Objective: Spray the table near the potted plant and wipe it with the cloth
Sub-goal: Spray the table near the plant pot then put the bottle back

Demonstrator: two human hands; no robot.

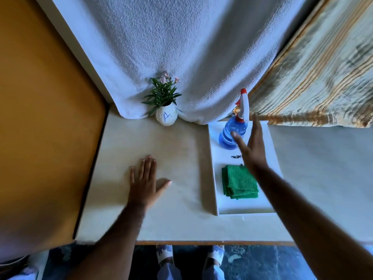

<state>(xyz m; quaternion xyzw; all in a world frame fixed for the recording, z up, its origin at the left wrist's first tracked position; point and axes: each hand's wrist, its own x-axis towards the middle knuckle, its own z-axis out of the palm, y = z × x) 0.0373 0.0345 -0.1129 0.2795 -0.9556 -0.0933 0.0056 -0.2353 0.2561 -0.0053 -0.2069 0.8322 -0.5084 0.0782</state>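
A blue spray bottle with a white and red trigger head stands upright at the far end of a white tray. My right hand is open just to its right, fingers spread, thumb in front of the bottle, holding nothing. A folded green cloth lies on the tray nearer me, partly under my right forearm. My left hand rests flat and open on the pale table. The potted plant, green leaves in a white pot, stands at the table's far edge.
A white towel hangs behind the plant and touches the table. An orange wall panel borders the table's left side. A striped curtain hangs at the right. My feet show below the table's front edge.
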